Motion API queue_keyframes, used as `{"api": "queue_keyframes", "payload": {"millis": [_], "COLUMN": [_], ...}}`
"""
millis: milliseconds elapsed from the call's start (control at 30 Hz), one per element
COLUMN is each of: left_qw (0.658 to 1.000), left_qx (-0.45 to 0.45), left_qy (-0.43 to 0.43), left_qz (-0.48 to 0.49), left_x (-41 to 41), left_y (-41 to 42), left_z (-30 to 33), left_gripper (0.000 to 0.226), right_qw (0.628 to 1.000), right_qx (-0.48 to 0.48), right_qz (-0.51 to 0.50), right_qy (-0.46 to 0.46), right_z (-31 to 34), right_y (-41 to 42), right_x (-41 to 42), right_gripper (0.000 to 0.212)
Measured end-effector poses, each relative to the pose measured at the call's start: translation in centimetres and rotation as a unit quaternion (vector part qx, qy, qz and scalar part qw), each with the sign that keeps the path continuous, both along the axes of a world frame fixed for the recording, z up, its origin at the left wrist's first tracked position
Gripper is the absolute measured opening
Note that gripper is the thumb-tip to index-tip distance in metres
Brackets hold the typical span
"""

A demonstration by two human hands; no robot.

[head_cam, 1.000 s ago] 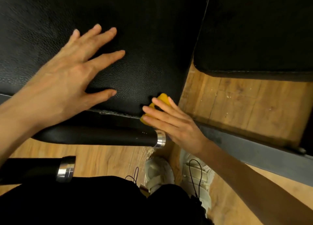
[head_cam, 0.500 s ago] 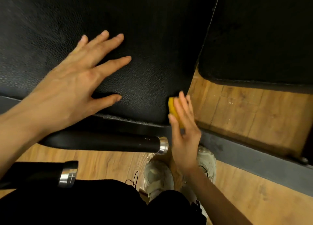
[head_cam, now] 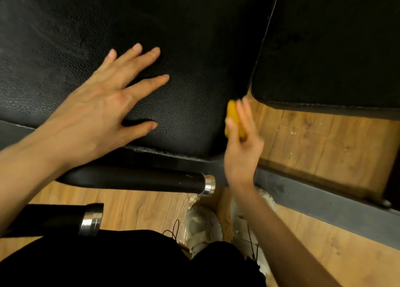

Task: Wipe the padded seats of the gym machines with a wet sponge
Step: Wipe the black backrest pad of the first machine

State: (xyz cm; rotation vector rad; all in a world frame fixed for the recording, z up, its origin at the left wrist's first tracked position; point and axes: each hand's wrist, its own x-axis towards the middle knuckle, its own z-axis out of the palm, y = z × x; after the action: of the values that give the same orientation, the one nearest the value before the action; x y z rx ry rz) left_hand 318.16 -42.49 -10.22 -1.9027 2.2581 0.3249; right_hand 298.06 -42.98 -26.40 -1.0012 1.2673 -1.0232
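The right hand (head_cam: 242, 154) holds a yellow sponge (head_cam: 234, 120) between thumb and straight fingers and presses it on the right side edge of the padded seat (head_cam: 184, 37), probably to wipe there. The left hand (head_cam: 95, 113) lies flat with spread fingers on the top, seemingly for support. The seat is black with a grainy, leather-like texture; the sponge looks soft.

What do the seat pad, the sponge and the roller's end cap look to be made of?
Seat pad: black vinyl or leather-like cover, pebbled grain with a dull sheen. Sponge: yellow foam, matte, probably soft; blurred. End cap: shiny silver metal, or possibly chromed plastic, judging by its bright highlights.
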Motion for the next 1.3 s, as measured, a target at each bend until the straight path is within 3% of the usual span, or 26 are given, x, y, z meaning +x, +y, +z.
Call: {"api": "queue_keyframes", "payload": {"millis": [100, 200, 267, 333, 467, 633, 867, 1133, 1300], "left_qw": [1.0, 1.0, 1.0, 1.0, 1.0, 0.999, 0.995, 0.995, 0.994], "left_qx": [-0.008, -0.012, -0.011, -0.01, 0.005, 0.031, 0.052, -0.069, -0.053], "left_qy": [-0.002, -0.006, 0.0, 0.001, -0.008, 0.009, 0.013, 0.01, 0.01], "left_qz": [-0.003, 0.001, 0.001, 0.002, 0.002, 0.024, 0.079, 0.068, 0.094], "left_x": [0.2, 0.3, 0.1, 0.0, -0.2, -1.0, -3.1, -4.1, -3.7], "left_y": [-0.2, 0.0, 0.1, 0.1, 0.2, 0.5, 2.4, 3.1, 3.0], "left_z": [0.1, 0.0, -0.1, 0.0, 0.6, 2.1, 2.7, 2.1, 1.2], "left_gripper": [0.079, 0.083, 0.082, 0.081, 0.079, 0.073, 0.071, 0.057, 0.062], "right_qw": [0.999, 0.995, 0.986, 0.986, 0.996, 0.991, 0.983, 0.957, 0.943], "right_qx": [0.002, -0.051, -0.093, -0.108, -0.059, -0.06, -0.024, 0.012, 0.025], "right_qz": [-0.048, 0.062, 0.127, 0.11, 0.009, 0.013, 0.058, 0.166, 0.191], "right_qy": [0.006, 0.066, 0.059, 0.064, 0.063, 0.118, 0.175, 0.237, 0.271], "right_z": [0.5, 1.7, 1.7, 1.1, 1.4, 1.9, 3.8, 5.9, 5.9], "right_y": [-3.4, 1.7, 3.5, 1.1, -3.3, -1.8, -0.4, -0.8, -1.7], "right_x": [1.0, 0.4, -0.5, -0.1, 1.9, 1.8, 0.4, -1.4, -1.9], "right_gripper": [0.039, 0.04, 0.041, 0.039, 0.038, 0.046, 0.046, 0.049, 0.048]}}
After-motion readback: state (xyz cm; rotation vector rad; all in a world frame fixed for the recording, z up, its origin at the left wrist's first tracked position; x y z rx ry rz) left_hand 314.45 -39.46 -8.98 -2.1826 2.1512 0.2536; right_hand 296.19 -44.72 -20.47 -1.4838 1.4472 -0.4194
